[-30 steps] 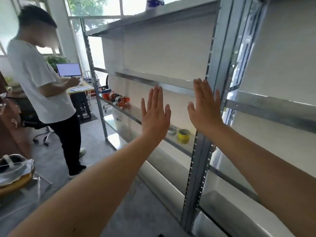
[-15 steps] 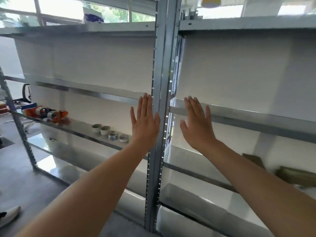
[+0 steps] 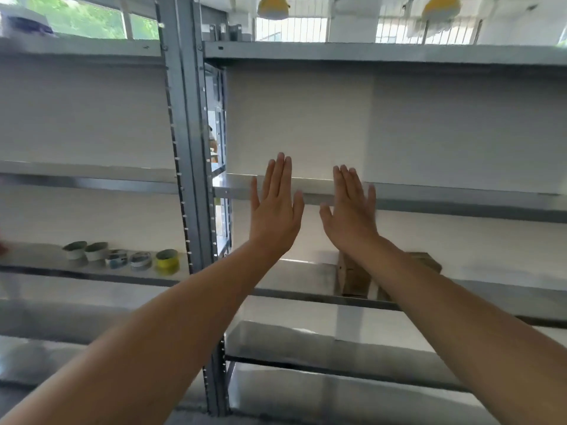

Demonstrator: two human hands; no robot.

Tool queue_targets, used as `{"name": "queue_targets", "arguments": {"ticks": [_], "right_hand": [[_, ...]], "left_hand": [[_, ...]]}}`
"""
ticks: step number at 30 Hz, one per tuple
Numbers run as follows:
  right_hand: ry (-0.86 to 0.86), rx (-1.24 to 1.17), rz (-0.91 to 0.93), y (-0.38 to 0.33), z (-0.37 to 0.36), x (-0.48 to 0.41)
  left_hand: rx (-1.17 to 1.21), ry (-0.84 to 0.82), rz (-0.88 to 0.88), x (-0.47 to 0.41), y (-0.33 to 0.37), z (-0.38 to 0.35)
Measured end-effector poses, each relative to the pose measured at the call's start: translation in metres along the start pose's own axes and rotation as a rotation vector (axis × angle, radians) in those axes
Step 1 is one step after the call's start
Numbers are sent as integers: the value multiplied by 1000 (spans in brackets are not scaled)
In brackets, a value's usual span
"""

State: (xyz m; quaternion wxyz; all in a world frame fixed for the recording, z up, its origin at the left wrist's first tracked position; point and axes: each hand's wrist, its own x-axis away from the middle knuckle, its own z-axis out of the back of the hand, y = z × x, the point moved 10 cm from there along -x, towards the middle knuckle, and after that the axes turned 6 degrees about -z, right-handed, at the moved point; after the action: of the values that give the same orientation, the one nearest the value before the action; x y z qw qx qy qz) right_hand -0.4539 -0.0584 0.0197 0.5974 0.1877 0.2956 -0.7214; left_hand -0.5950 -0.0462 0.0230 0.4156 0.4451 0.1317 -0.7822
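Open palms raised before the metal rack (image 3: pixel 184 118)

We held our left hand (image 3: pixel 274 216) and right hand (image 3: pixel 349 216) up side by side, fingers straight, gripping nothing. The middle shelf rail (image 3: pixel 460 200) ran just beyond them; we could not tell whether they touched it. A cardboard box (image 3: pixel 352 279) sat on the lower shelf (image 3: pixel 303 273), tape rolls (image 3: pixel 167 261) in the left bay.

Five tape rolls (image 3: pixel 116 259) line the left shelf (image 3: pixel 36 259).
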Motion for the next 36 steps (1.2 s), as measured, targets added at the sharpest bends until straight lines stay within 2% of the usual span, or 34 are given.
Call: {"name": "queue_targets", "arguments": {"ticks": [7, 13, 25, 30, 36], "right_hand": [[-34, 86, -131, 139, 67, 34], [23, 134, -228, 254, 133, 61], [80, 314, -537, 506, 243, 193], [94, 382, -681, 574, 276, 257], [96, 469, -836, 621, 296, 312]], "left_hand": [[109, -67, -97, -5, 132, -55], [192, -103, -179, -5, 267, -99], [458, -245, -390, 51, 542, -173], [567, -327, -473, 85, 628, -194], [689, -408, -561, 112, 697, -217]]}}
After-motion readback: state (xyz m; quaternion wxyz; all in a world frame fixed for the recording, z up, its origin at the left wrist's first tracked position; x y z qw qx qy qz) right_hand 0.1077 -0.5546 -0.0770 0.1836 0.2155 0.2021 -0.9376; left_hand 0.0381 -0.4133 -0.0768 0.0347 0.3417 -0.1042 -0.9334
